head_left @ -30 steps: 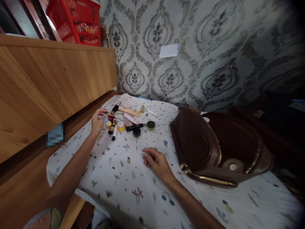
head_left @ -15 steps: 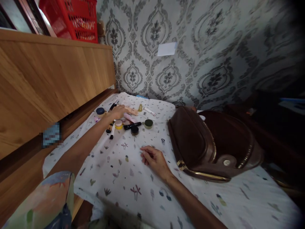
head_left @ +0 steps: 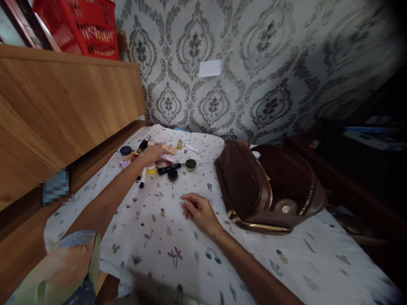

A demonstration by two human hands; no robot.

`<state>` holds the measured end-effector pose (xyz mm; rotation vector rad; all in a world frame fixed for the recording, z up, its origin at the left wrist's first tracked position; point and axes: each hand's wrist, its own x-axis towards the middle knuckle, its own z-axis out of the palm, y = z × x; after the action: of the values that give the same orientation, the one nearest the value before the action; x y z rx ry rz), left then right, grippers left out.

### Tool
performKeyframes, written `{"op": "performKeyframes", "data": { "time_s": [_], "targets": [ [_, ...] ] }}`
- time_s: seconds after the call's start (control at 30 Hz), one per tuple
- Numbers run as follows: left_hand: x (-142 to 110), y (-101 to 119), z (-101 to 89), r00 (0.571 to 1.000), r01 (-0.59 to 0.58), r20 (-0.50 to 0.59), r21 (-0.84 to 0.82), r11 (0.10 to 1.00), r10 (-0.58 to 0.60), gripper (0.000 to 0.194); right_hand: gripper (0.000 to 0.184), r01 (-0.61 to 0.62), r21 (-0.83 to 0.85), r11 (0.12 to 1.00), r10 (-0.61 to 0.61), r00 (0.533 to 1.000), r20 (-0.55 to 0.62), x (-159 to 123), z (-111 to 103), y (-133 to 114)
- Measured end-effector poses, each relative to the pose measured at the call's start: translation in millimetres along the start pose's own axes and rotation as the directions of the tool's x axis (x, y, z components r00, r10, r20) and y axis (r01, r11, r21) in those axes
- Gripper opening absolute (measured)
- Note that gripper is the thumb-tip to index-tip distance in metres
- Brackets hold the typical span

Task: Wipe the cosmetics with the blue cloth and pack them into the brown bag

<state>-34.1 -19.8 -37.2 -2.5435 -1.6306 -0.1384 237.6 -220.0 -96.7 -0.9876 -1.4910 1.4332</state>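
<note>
My left hand [head_left: 153,153] reaches in over a loose group of cosmetics, fingers stretched out beside a peach-coloured tube [head_left: 170,149] and a pink item [head_left: 168,158]; its palm hides part of the pile. Just in front lie a yellow-based jar [head_left: 151,168], a black tube [head_left: 169,168], a small black pot [head_left: 172,174], a dark green round jar [head_left: 190,164] and a white brush with a dark tip [head_left: 143,178]. Lower and to the right, my right hand [head_left: 199,212] hovers over or rests on the patterned cloth [head_left: 159,258], fingers loosely bent and holding nothing.
A brown leather bag [head_left: 241,182] stands unzipped on the right. A dark-lidded jar [head_left: 126,152], a gold-coloured vial [head_left: 179,144] and a white tube [head_left: 192,148] lie around the group. A wooden cabinet [head_left: 70,106] bounds the left, with a red basket [head_left: 95,31] on top.
The whole view has shifted slightly, so things appear farther left. My left hand stays over the cosmetics with only a small shift, and my right hand keeps its loose pose.
</note>
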Motion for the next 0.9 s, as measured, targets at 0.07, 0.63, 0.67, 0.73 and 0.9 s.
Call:
{"op": "performKeyframes", "data": {
  "time_s": [0.07,0.63,0.67,0.73,0.9],
  "targets": [
    [-3.1,-1.8,-4.4,1.000,0.005,0.016,0.021,1.000,-0.006,0.039,0.031,-0.003,0.009,1.000,0.003,1.000,0.000,0.6,0.1,0.7],
    [-93.7,103.6,-50.3,0.970,-0.218,-0.094,0.078,0.973,0.225,0.021,0.060,-0.040,0.278,0.960,0.078,0.989,-0.127,4.1,-7.5,-15.8],
    [-102.0,114.2,-47.6,0.964,-0.245,-0.091,0.074,0.967,0.251,0.022,0.059,-0.041,0.285,0.958,0.078,0.990,-0.120,4.6,-8.0,-15.1],
    [-114.9,128.3,-42.0,0.953,-0.290,-0.074,0.050,0.956,0.294,0.022,0.056,-0.045,0.278,0.959,0.076,0.992,-0.102,5.3,-9.1,-12.4],
    [-124.9,120.8,-43.0,0.966,-0.260,-0.039,-0.181,0.948,0.257,0.031,0.044,-0.057,0.253,0.966,0.089,0.989,-0.116,6.1,-10.6,-4.3]
  ]
}}
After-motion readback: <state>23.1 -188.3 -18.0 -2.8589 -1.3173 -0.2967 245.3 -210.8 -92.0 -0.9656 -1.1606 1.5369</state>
